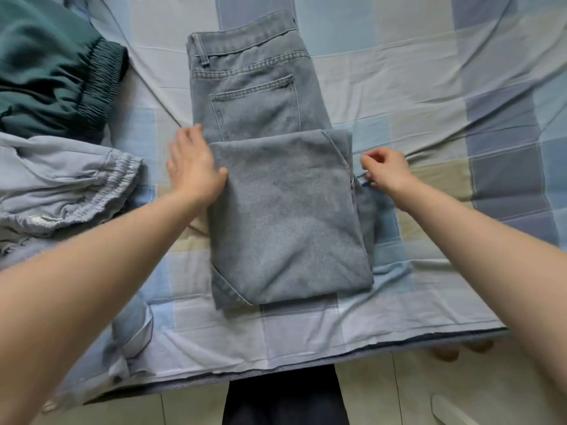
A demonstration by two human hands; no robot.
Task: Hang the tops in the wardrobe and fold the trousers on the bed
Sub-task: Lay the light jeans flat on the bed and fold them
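Jeans (285,210) half-folded on bed (429,87), final fold left; left hand (196,167) flat on their edge, right hand (386,173) pinching opposite edge; two trousers beside unfolded.

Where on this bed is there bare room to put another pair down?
Bare sheet lies right of the jeans, and a strip along the near edge. The left is crowded: green trousers and pale trousers.

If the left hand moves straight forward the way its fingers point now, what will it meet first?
Probably only the checked bedsheet. The left hand lies flat at the left edge of the jeans, fingers pointing up the bed alongside them; the green trousers lie further left.
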